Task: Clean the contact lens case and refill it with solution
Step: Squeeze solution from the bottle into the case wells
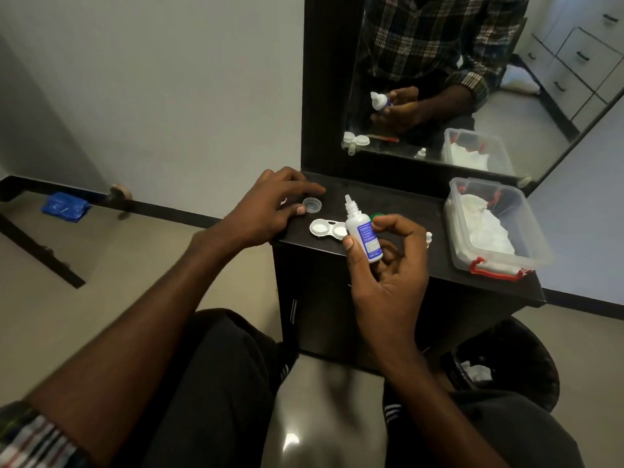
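Right hand (388,265) grips the solution bottle (363,233) just beside the open lens case (326,228); left hand (270,206), fingers spread, rests beside a loose cap (312,204).

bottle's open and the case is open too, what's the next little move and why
Probably tip the solution bottle in the right hand over the lens case. Its nozzle is bare and points up, both wells lie open just beside it, and the left hand rests by a loose clear cap.

White lens case (328,228), both wells open, flat near worktop front edge. Clear cap (312,204) behind it. Solution bottle (363,231) uncapped, upright, nozzle up.
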